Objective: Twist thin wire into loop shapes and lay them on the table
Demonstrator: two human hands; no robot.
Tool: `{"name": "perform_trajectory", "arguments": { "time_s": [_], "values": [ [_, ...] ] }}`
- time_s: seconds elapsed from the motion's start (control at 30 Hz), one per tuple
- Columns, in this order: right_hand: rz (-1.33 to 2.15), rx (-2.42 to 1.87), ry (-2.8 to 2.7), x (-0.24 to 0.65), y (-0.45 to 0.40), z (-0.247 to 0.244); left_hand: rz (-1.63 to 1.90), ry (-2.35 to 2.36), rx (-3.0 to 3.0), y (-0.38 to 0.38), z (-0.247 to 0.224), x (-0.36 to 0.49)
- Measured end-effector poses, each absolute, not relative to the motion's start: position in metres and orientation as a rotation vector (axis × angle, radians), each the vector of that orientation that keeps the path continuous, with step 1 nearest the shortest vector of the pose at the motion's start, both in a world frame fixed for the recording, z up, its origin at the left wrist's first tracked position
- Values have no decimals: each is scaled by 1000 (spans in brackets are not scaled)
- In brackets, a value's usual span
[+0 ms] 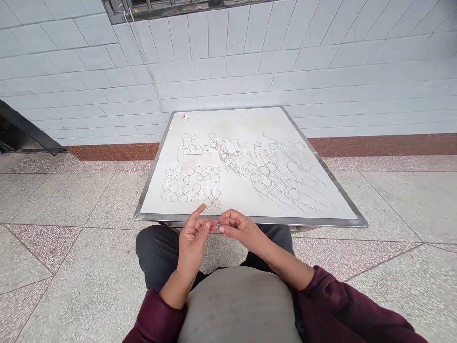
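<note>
Both of my hands meet just past the near edge of a white table (228,209), pinching one thin wire loop (204,215). My left hand (194,233) grips it between thumb and fingers. Close beside it, my right hand (237,228) pinches the wire with thumb and forefinger. The fingertips hide where the wire's ends meet. Beyond the hands, wire figure-eights (196,190) lie in rows on the left half of the table. Loose looped wires (274,178) with long straight tails spread over the right half, and a tangled bunch of wires (230,155) lies mid-table.
A small red and white object (185,117) sits at the far left corner of the table. Metal trim (328,176) edges the tabletop. Behind it rises a white tiled wall (228,71) with a cord (143,52) hanging down. My knees (157,252) are under the near edge.
</note>
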State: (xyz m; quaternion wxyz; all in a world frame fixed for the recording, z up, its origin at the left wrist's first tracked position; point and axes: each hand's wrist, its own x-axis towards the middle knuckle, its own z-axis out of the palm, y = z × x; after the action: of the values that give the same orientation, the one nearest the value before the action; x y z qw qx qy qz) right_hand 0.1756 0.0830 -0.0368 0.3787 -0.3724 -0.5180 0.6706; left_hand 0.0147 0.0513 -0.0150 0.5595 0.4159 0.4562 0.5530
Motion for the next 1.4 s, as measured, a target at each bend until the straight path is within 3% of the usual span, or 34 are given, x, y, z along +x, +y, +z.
{"name": "perform_trajectory", "arguments": {
  "time_s": [0.57,1.07,1.23,1.4],
  "values": [
    [1736,-957,-1322,179,84,-29,1267,1090,922,53,-19,16],
    [1681,-951,-1894,204,95,-20,770,1123,1169,59,-16,0],
    [1413,-928,-2156,204,98,-19,682,1141,1273,59,-17,-2],
    [782,-714,-2416,205,102,-15,774,1100,1185,58,-20,1]
  ]
}}
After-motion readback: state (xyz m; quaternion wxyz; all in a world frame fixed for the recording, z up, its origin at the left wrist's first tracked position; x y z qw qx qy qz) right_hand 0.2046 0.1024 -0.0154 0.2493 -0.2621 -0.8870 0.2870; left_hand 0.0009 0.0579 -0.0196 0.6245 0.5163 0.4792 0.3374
